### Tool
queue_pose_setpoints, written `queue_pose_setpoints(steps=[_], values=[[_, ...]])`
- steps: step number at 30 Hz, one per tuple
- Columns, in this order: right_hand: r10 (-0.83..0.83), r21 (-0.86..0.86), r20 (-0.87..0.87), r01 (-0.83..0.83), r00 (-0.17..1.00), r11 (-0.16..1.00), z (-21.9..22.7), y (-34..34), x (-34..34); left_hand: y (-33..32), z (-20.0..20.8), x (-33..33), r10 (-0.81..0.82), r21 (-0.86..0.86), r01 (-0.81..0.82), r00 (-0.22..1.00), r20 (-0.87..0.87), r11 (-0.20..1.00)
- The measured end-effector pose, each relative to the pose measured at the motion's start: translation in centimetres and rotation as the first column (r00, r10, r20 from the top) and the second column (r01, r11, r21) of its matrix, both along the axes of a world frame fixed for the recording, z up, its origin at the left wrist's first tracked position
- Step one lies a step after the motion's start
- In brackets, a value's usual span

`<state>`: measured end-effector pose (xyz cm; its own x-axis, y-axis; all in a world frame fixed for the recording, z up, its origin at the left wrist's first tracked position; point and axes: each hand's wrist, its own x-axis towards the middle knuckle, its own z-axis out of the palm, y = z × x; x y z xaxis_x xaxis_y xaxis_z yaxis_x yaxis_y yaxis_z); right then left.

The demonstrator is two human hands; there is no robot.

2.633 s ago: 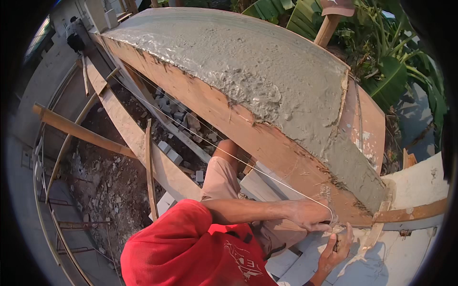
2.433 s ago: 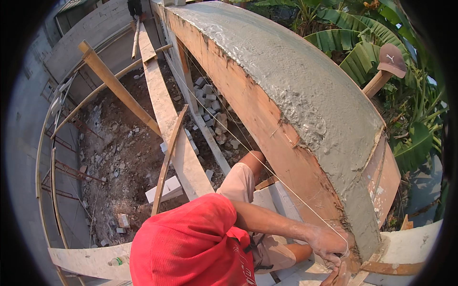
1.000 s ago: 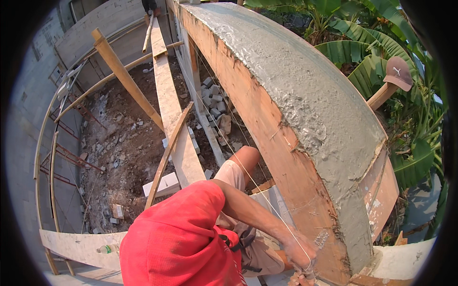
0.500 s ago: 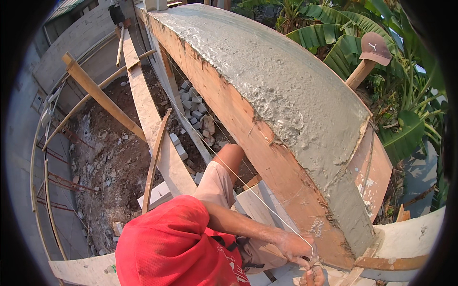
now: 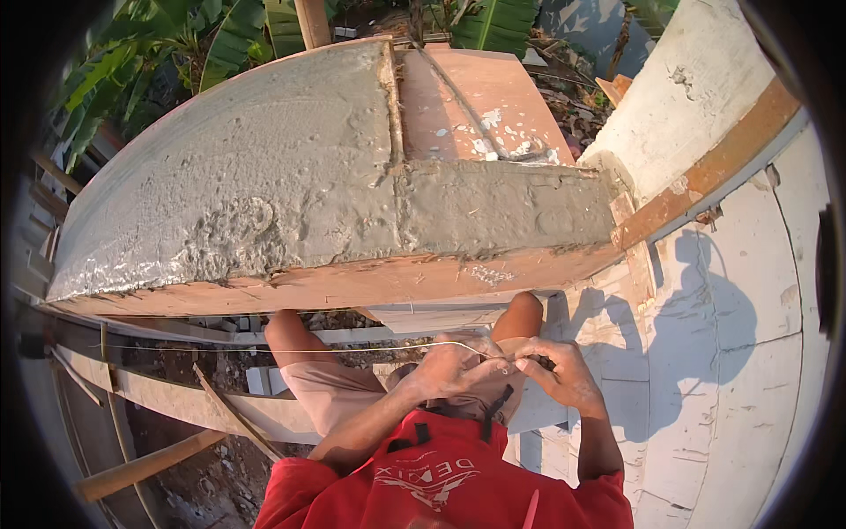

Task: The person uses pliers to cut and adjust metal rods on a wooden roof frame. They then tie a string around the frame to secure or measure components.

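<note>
The left hand [image 5: 445,368] is closed on a thin pale string [image 5: 379,349], thumb and fingers pinched in front of the person's lap. The right hand [image 5: 564,375] sits just beside it, its fingers bent in toward the left fingertips; at this size I cannot tell whether it grips the string too. Half a second ago both hands were near the lower right edge of the view; now they are right of centre, and both show whole. The string, slanting then, now runs nearly level to the left.

Just behind the hands are the red shirt [image 5: 432,463] and pale shorts [image 5: 330,392], with both bare knees now in view. To the left, a long plank [image 5: 159,388] lies below the string, crossed by a narrow stick [image 5: 233,413].

Beyond the knees, a wooden board [image 5: 370,286] edges the wet grey concrete [image 5: 291,167], which slanted down the right side before and now spreads across the upper view. To the right, the person's shadow [image 5: 705,344] falls on white blocks [image 5: 679,480]. Farther off are a pinkish panel [image 5: 476,93], a wooden post [image 5: 313,22] and broad green leaves [image 5: 233,44].
</note>
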<state>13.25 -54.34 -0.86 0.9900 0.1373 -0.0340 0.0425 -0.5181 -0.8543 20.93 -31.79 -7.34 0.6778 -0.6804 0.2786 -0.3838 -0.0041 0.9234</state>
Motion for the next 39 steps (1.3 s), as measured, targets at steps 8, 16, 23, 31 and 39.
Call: queue_pose_setpoints(steps=[8, 16, 23, 31, 39], values=[[-0.174, -0.093, -0.048, 0.17, 0.983, 0.981, -16.4, 0.6, -2.6, 3.7, -6.5, -2.4, -0.027, 0.47, 0.31, 0.856, -0.517, 0.827], [-0.326, -0.134, 0.055, 0.331, 0.944, 0.934, -27.8, 4.6, -6.1, 2.9, 0.1, -1.2, -0.258, -0.005, 0.279, 0.881, -0.396, 0.96], [-0.402, -0.261, 0.133, 0.423, 0.906, 0.868, -28.5, 6.2, -6.1, -6.8, 9.1, 2.0, -0.278, -0.35, 0.324, 0.944, 0.176, 0.879], [-0.402, -0.242, 0.245, 0.457, 0.882, 0.856, -29.1, 5.9, -6.3, -14.8, 16.1, 3.2, -0.563, -0.108, 0.577, 0.815, 0.138, 0.809], [-0.389, -0.21, 0.213, 0.43, 0.897, 0.878, -28.4, 5.5, -6.3, -18.5, 14.7, 3.7, -0.606, -0.128, 0.643, 0.759, 0.237, 0.755]])
